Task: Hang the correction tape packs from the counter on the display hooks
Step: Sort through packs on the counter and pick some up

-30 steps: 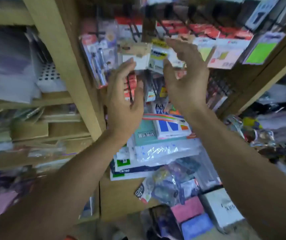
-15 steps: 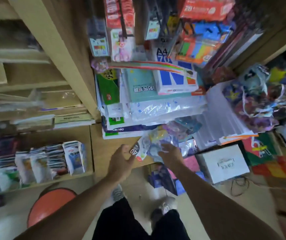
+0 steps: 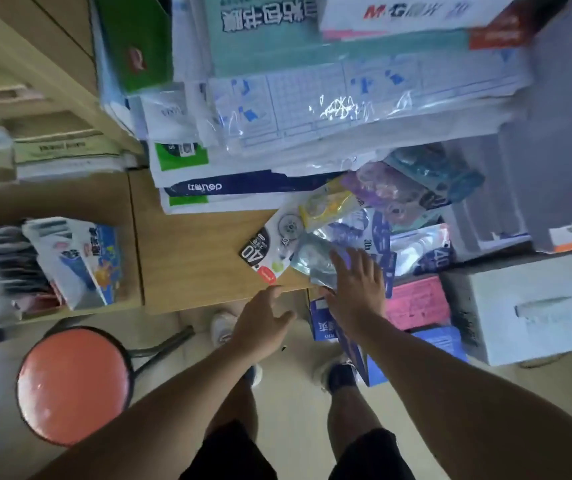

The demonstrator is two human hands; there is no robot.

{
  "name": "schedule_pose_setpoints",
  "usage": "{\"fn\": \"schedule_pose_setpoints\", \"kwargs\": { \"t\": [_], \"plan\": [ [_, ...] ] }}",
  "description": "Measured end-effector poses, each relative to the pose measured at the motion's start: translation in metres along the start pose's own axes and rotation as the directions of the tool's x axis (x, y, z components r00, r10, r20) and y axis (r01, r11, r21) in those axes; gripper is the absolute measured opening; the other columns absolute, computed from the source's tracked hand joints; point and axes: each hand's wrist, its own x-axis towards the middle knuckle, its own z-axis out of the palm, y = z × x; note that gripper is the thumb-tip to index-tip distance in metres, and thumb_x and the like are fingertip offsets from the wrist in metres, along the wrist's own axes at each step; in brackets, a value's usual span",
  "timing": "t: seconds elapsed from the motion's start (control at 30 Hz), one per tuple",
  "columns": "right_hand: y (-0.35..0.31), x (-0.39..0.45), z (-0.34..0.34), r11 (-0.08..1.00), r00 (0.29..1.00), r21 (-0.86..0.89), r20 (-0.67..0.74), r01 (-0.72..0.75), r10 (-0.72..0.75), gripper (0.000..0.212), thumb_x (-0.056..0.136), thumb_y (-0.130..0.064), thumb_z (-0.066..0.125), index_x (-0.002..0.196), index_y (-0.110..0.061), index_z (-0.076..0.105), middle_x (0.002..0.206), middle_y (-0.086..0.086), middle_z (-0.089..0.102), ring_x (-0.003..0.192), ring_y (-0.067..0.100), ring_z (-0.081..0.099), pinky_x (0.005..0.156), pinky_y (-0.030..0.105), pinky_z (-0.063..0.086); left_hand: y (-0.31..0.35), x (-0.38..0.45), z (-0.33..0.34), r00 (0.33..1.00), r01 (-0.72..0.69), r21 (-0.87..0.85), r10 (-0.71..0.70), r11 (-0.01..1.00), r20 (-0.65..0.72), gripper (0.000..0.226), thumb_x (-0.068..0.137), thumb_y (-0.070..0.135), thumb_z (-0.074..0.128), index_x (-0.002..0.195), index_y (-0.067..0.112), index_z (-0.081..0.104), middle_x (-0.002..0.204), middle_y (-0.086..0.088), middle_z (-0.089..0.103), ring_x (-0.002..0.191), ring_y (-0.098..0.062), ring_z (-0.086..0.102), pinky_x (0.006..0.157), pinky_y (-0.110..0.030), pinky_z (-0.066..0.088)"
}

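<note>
1. The correction tape packs (image 3: 354, 230) lie in a loose, overlapping heap at the near right edge of the wooden tabletop (image 3: 201, 258), just below a tall stack of paper reams (image 3: 243, 188). No display hooks are in view.
2. The right hand (image 3: 357, 289) lies flat on the nearest clear-wrapped pack, its fingers (image 3: 341, 263) straight and spread, holding nothing.
3. The left hand (image 3: 264, 323) hovers just off the tabletop's front edge, fingers loosely extended, near the white pack marked "40" (image 3: 267, 251); whether a fingertip touches that pack cannot be told.
4. The step in hand seems to be picking up the next pack. It would go best if one pack were drawn clear of the heap and pinched away from its hang hole, so the hole is free for the hook.
5. The wrappers look slick and overlap, so a careless pull may drag neighbours over the edge.
6. Below that edge sit a white box (image 3: 534, 306), pink (image 3: 416, 303) and blue packets (image 3: 322, 327) on the floor, where fallen packs could get lost.
7. An orange stool (image 3: 70, 386) stands to the left of the person's feet, and a tray of boxed stationery (image 3: 80, 258) sits on the low shelf beside the tabletop; neither blocks the reach.
</note>
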Motion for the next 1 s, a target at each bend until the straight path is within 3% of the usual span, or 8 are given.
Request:
{"fn": "schedule_pose_setpoints", "kwargs": {
  "t": [0.13, 0.3, 0.37, 0.5, 0.6, 0.73, 0.9, 1.0],
  "plan": [
    [0.008, 0.011, 0.019, 0.999, 0.993, -0.042, -0.114, 0.017, -0.021, 0.085, 0.07, -0.023, 0.085, 0.146, -0.028, 0.047, 0.143, 0.008, 0.05, 0.13, 0.031, 0.049, 0.109, 0.045, 0.04, 0.001, 0.004, 0.022, 0.999, -0.017, -0.095, 0.014, 0.995, -0.036, 0.05, 0.098, 0.024, 0.071, 0.145, 0.015, 0.054, 0.144, -0.002, 0.062, 0.13, -0.017, 0.059, 0.101, -0.022, 0.041],
    [0.014, 0.004, 0.011, 0.99, 0.97, 0.027, -0.207, 0.136, -0.128, 0.088, 0.062, -0.005, 0.075, 0.144, -0.024, 0.047, 0.14, 0.008, 0.052, 0.129, 0.031, 0.046, 0.111, 0.044, 0.037, 0.002, 0.013, 0.023, 0.955, 0.009, -0.377, -0.12, 0.926, -0.271, 0.042, 0.095, 0.025, 0.074, 0.134, 0.018, 0.059, 0.13, 0.0, 0.068, 0.123, -0.02, 0.065, 0.103, -0.035, 0.051],
    [0.017, 0.001, 0.007, 0.971, 0.941, -0.006, -0.246, 0.239, -0.233, 0.091, 0.057, -0.003, 0.078, 0.141, -0.02, 0.049, 0.138, 0.01, 0.053, 0.13, 0.032, 0.045, 0.114, 0.045, 0.034, 0.003, 0.02, 0.011, 0.932, -0.016, -0.418, -0.138, 0.909, -0.336, 0.055, 0.092, 0.031, 0.078, 0.14, 0.019, 0.055, 0.136, 0.003, 0.064, 0.126, -0.015, 0.06, 0.109, -0.042, 0.05],
    [0.017, 0.001, -0.001, 0.898, 0.858, 0.002, -0.295, 0.44, -0.42, 0.088, 0.057, -0.01, 0.084, 0.139, -0.016, 0.052, 0.137, 0.009, 0.056, 0.133, 0.033, 0.046, 0.119, 0.046, 0.025, 0.004, 0.028, -0.016, 0.963, -0.103, -0.162, 0.057, 0.981, -0.265, 0.087, 0.082, 0.037, 0.086, 0.154, 0.017, 0.042, 0.143, 0.012, 0.045, 0.132, -0.006, 0.041, 0.108, -0.027, 0.036],
    [0.012, 0.0, -0.003, 0.837, 0.799, -0.007, -0.293, 0.547, -0.525, 0.087, 0.058, -0.005, 0.077, 0.14, -0.017, 0.05, 0.142, 0.008, 0.055, 0.137, 0.032, 0.046, 0.121, 0.045, 0.022, 0.006, 0.034, -0.03, 0.953, -0.237, 0.111, 0.253, 0.965, -0.168, 0.086, 0.072, 0.042, 0.092, 0.145, 0.016, 0.055, 0.143, 0.0, 0.059, 0.128, -0.016, 0.053, 0.107, -0.033, 0.042],
    [0.004, -0.005, -0.001, 0.773, 0.742, -0.071, -0.239, 0.63, -0.627, 0.089, 0.057, -0.007, 0.075, 0.141, -0.016, 0.047, 0.147, 0.008, 0.055, 0.14, 0.032, 0.048, 0.122, 0.045, 0.02, 0.008, 0.039, -0.038, 0.978, -0.208, 0.264, 0.202, 0.942, 0.049, 0.086, 0.06, 0.075, 0.071, 0.133, 0.029, 0.063, 0.117, 0.006, 0.076, 0.107, -0.015, 0.071, 0.093, -0.036, 0.055],
    [0.0, -0.006, -0.007, 0.796, 0.774, -0.004, -0.232, 0.605, -0.589, 0.084, 0.07, -0.006, 0.051, 0.152, -0.02, 0.043, 0.157, 0.004, 0.046, 0.149, 0.031, 0.036, 0.124, 0.046, 0.022, 0.006, 0.039, -0.034, 0.998, -0.061, 0.063, 0.059, 0.996, 0.03, 0.06, 0.055, 0.069, 0.074, 0.097, 0.027, 0.069, 0.083, 0.004, 0.073, 0.078, -0.022, 0.069, 0.071, -0.04, 0.054],
    [0.001, -0.008, -0.021, 0.842, 0.907, 0.375, -0.317, 0.388, -0.278, 0.079, 0.073, 0.003, 0.061, 0.147, -0.023, 0.05, 0.149, 0.0, 0.051, 0.144, 0.025, 0.04, 0.119, 0.047, 0.037, 0.002, 0.035, -0.028, 0.998, 0.003, -0.135, -0.012, 0.991, -0.062, 0.067, 0.052, 0.07, 0.074, 0.095, 0.019, 0.071, 0.084, 0.0, 0.076, 0.08, -0.027, 0.072, 0.071, -0.044, 0.056]
  ]
}}
